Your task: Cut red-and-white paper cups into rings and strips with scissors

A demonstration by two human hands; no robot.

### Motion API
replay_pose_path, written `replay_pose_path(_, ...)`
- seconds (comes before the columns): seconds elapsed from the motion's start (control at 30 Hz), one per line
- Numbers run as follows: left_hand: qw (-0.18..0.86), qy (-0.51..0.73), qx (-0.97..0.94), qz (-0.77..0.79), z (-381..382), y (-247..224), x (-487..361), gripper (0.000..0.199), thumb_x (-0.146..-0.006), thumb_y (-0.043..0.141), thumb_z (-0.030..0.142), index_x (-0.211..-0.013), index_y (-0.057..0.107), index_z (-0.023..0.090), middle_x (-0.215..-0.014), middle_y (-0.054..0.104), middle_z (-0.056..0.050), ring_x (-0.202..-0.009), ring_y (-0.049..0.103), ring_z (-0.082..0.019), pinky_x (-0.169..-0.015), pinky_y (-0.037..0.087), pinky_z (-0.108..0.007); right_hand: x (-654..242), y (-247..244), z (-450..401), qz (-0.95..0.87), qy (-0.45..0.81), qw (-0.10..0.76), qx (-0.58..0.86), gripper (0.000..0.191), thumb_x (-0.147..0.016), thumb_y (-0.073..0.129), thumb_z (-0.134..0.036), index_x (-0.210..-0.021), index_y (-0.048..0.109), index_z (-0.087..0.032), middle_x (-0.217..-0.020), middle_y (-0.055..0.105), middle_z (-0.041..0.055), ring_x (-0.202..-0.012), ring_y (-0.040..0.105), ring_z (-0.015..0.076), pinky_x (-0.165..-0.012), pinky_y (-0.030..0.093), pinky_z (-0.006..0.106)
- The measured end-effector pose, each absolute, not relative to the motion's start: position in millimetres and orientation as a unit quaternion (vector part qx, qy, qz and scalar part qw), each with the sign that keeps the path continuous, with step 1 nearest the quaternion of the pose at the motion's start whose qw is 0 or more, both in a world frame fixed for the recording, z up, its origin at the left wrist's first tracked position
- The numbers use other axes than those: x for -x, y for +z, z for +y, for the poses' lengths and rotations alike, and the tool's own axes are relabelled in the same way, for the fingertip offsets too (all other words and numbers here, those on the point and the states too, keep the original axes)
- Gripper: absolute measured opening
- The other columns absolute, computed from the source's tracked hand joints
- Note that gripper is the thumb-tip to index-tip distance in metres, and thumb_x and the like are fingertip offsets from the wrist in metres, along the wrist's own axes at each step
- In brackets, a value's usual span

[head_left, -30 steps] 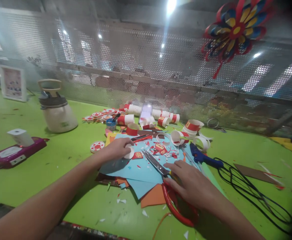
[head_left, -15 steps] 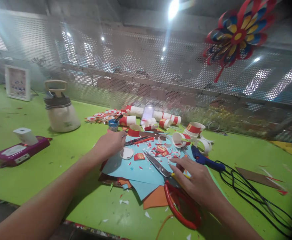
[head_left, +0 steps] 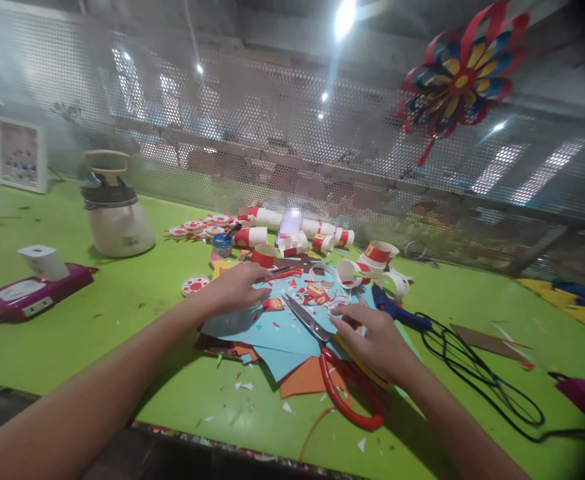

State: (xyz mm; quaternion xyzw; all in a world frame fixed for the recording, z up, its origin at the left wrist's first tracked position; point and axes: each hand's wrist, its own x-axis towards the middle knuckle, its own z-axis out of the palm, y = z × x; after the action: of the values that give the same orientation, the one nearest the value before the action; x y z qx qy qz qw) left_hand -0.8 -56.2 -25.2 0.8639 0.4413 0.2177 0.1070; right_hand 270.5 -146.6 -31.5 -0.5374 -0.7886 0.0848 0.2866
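Observation:
My left hand (head_left: pixel 242 288) hovers over or rests on the left part of the light blue paper (head_left: pixel 252 327), its thumb apart from the fingers and nothing visible in it. A small red paper piece (head_left: pixel 273 305) lies by its thumb. My right hand (head_left: pixel 375 340) is open with loosely bent fingers beside large scissors (head_left: pixel 308 319). These lie on the sheet, their red handle (head_left: pixel 349 399) partly beyond it. A yellow strip-like thing (head_left: pixel 355 353) lies partly hidden beneath the right hand. Red and white paper scraps (head_left: pixel 317 292) are strewn between the hands.
White-and-red paper rings (head_left: pixel 379 255) and rolls stand behind, with decorated discs (head_left: pixel 195 285) at left. A blue glue gun (head_left: pixel 399 313) with a black cable (head_left: pixel 465 373) lies right. A lidded jug (head_left: pixel 119 220) and purple power strip (head_left: pixel 37 290) are at left.
My left hand has moved right and down, over where a white disc lay; the disc is now hidden. A patterned disc shows left of it. The whole view has shifted slightly.

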Motion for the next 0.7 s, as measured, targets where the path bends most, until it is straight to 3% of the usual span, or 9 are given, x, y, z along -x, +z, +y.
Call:
replay_pose_path(0.2, 0.1, 0.283, -0.827, 0.476, -41.7, -34.1, 8.6, 0.036, -0.088, 0.039, 0.03, -0.099, 0.07, 0.017, -0.1, 0.073, -0.008, -0.088, 0.065, -0.022, -0.076, 0.047, -0.029, -262.8, -21.0, -148.8, -0.785, 0.104, 0.278, 0.544, 0.025, -0.088, 0.052, -0.031, -0.094, 0.071, -0.016, -0.088, 0.073, 0.0061, -0.074, 0.064, 0.0194, -0.068, 0.049, 0.031)
replay_pose_path(0.4, 0.098, 0.349, -0.776, 0.515, -36.1, -33.5, 14.3, 0.038, -0.088, 0.038, 0.035, -0.092, 0.071, 0.016, -0.085, 0.075, -0.007, -0.078, 0.066, -0.021, -0.068, 0.045, -0.028, -268.7, -3.9, -144.2, -0.793, 0.077, 0.279, 0.537, 0.02, -0.086, 0.055, -0.028, -0.084, 0.072, -0.017, -0.076, 0.071, 0.0033, -0.065, 0.061, 0.0173, -0.059, 0.046, 0.029)
replay_pose_path(0.53, 0.103, 0.384, -0.743, 0.539, -33.4, -33.1, 17.3, 0.038, -0.088, 0.037, 0.036, -0.09, 0.071, 0.017, -0.078, 0.074, -0.005, -0.073, 0.066, -0.02, -0.066, 0.044, -0.026, -280.6, -3.0, -130.0, -0.769, 0.041, 0.328, 0.547, 0.016, -0.087, 0.059, -0.025, -0.078, 0.069, -0.016, -0.067, 0.066, -0.0008, -0.057, 0.056, 0.0127, -0.056, 0.044, 0.026)
replay_pose_path(0.7, 0.091, 0.414, -0.697, 0.578, -26.2, -33.8, 26.9, 0.036, -0.085, 0.038, 0.036, -0.087, 0.069, 0.017, -0.071, 0.071, -0.004, -0.069, 0.064, -0.02, -0.063, 0.042, -0.027, -303.5, 2.7, -105.4, -0.691, -0.024, 0.446, 0.568, 0.024, -0.093, 0.057, -0.035, -0.085, 0.064, -0.014, -0.067, 0.06, -0.0042, -0.056, 0.057, 0.0105, -0.056, 0.049, 0.025)
